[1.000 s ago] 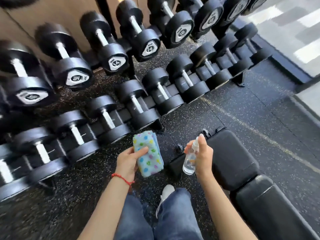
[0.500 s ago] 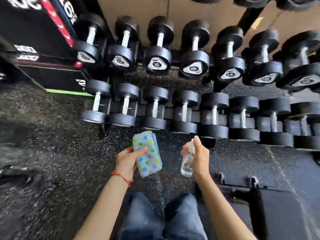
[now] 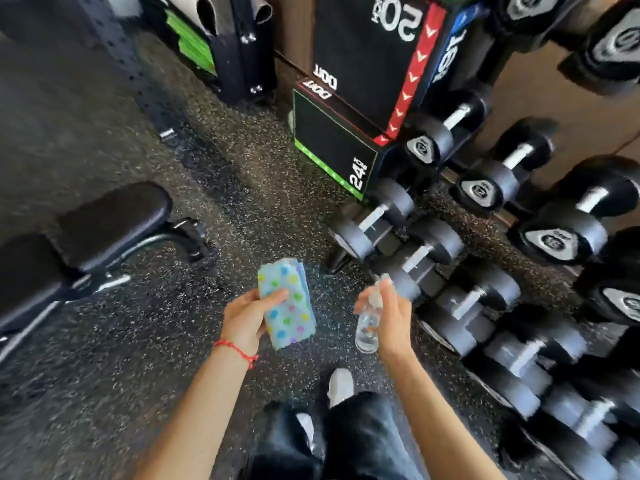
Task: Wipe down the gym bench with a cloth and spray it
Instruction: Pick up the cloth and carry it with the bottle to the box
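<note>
Left hand (image 3: 246, 317) fingers curl round folded polka-dot cloth (image 3: 287, 306), thumb on top — frame centre. Right hand (image 3: 391, 318) grips clear spray bottle (image 3: 369, 327), nozzle end up, one finger raised by blurred nozzle. Both held above speckled rubber floor (image 3: 138, 341). Black gym bench (image 3: 104, 223) at left edge, well apart from hands. Dumbbell rack (image 3: 485, 306) fills right side; plyo box (image 3: 346, 133) upper centre.
</note>
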A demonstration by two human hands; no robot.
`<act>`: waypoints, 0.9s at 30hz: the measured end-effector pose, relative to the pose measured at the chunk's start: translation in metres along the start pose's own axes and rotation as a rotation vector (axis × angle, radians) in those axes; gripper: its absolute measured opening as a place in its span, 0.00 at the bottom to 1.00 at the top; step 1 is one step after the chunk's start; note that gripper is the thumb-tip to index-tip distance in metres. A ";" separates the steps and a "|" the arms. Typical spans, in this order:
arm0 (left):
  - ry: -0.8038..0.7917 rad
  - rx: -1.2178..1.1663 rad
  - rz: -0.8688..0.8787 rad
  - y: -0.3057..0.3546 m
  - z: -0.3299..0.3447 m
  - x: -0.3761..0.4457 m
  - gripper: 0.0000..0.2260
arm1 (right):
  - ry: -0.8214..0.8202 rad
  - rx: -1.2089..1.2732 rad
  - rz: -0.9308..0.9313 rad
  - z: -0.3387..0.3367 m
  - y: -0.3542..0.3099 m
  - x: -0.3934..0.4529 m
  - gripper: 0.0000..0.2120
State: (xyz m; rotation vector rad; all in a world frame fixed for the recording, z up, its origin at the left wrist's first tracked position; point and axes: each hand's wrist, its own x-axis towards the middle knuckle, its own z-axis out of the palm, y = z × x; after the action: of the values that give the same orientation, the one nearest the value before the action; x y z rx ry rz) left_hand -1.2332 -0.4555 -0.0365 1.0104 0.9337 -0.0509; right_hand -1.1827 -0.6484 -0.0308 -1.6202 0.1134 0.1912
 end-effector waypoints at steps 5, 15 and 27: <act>0.160 -0.138 0.042 0.030 -0.034 0.029 0.05 | -0.190 -0.005 0.015 0.070 -0.010 0.055 0.28; 0.312 -0.281 0.072 0.119 -0.027 0.125 0.05 | -0.466 -0.068 0.022 0.165 -0.041 0.186 0.30; 0.287 -0.248 0.078 0.244 -0.023 0.258 0.04 | -0.470 -0.068 0.025 0.276 -0.063 0.343 0.27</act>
State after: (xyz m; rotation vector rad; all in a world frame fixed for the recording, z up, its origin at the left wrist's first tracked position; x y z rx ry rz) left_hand -0.9794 -0.2061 -0.0478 0.8347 1.1294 0.2757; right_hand -0.8493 -0.3547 -0.0487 -1.6013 -0.2359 0.5931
